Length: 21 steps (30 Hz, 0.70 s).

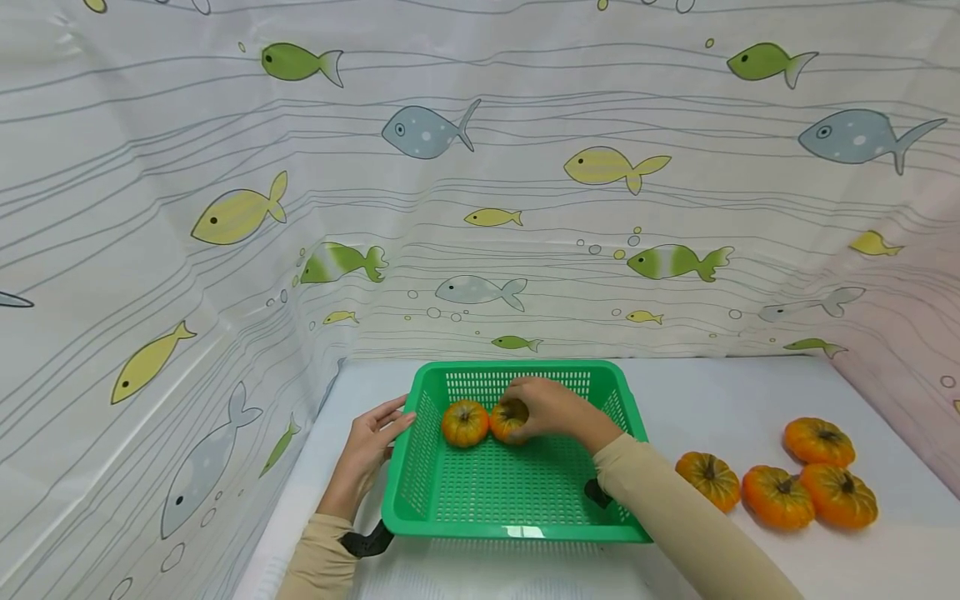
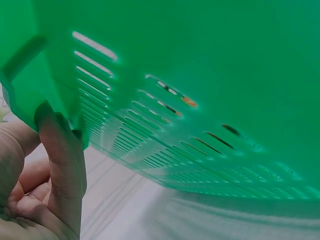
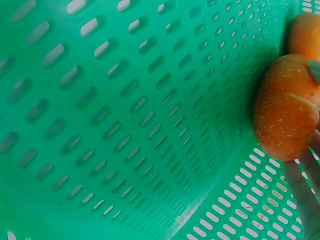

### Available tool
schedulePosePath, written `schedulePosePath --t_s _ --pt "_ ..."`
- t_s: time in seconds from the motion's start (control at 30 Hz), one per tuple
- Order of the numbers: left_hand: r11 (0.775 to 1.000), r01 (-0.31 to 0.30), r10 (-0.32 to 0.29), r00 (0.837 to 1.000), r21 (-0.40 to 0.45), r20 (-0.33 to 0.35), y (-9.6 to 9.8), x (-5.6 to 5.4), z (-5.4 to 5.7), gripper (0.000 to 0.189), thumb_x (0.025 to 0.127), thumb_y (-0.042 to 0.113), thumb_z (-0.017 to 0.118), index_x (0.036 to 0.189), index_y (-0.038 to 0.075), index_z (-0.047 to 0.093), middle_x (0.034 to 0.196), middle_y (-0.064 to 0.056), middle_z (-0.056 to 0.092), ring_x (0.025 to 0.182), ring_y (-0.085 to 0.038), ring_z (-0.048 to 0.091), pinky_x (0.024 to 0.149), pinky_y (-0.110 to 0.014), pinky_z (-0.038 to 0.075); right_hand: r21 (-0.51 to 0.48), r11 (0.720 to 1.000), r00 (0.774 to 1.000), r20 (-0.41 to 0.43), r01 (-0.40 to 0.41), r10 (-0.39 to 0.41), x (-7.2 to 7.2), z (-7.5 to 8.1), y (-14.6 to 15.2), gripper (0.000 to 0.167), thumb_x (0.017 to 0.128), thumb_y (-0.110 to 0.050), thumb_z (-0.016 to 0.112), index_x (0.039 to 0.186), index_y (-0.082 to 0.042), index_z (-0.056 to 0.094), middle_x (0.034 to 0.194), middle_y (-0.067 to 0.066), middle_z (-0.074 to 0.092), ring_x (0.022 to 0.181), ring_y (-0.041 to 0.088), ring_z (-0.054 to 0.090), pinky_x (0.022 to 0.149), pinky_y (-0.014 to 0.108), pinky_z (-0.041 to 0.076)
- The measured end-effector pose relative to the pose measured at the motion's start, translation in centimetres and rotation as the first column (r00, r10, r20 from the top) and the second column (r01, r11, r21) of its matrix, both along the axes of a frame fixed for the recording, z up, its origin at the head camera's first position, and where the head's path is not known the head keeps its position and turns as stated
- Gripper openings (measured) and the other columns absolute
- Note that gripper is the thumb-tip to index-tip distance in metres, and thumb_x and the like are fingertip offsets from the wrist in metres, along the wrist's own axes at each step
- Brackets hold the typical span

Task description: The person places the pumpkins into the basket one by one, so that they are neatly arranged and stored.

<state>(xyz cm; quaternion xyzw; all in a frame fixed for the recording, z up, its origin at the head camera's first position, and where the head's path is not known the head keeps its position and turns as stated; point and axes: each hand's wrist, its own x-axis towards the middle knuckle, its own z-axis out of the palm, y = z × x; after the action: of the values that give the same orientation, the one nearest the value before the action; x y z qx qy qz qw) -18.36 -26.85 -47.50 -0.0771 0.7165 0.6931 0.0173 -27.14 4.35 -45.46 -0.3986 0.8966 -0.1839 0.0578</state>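
A green plastic basket point(image 1: 517, 532) with slotted walls stands on the table. My left hand point(image 1: 369, 442) grips its left rim, and in the left wrist view the fingers point(image 2: 62, 165) hook at the rim's edge. Inside the basket, toward the back, my right hand point(image 1: 551, 408) holds a small orange pumpkin point(image 1: 507, 422) between thumb and fingers. Right beside it on the left sits another small pumpkin point(image 1: 465, 423). The right wrist view shows the held pumpkin point(image 3: 285, 107) close over the slotted floor, with the other pumpkin point(image 3: 306, 35) just behind it.
Several more pumpkins lie on the white table point(image 1: 705, 383) right of the basket: one point(image 1: 707, 481) nearest it, one point(image 1: 778, 497) in the middle, one point(image 1: 838, 495) at the right and one point(image 1: 819, 442) farther back. A fish-patterned curtain point(image 1: 540, 183) rises behind and at both sides.
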Motion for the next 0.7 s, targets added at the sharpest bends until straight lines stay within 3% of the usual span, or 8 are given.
schedulePosePath --t_s 0.7 --pt "1.000 0.002 -0.002 1.000 -0.005 0.009 -0.06 0.07 0.12 0.055 0.099 0.018 0.072 0.150 0.007 0.054 0.097 0.005 0.068 0.074 -0.005 0.070 0.062 -0.024 0.062 -0.020 1.000 1.000 0.003 -0.016 0.016 0.01 -0.02 0.10 0.047 0.081 -0.033 0.089 0.122 -0.013 0.075 0.116 0.000 0.069 0.104 0.016 0.064 0.092 0.036 0.058"
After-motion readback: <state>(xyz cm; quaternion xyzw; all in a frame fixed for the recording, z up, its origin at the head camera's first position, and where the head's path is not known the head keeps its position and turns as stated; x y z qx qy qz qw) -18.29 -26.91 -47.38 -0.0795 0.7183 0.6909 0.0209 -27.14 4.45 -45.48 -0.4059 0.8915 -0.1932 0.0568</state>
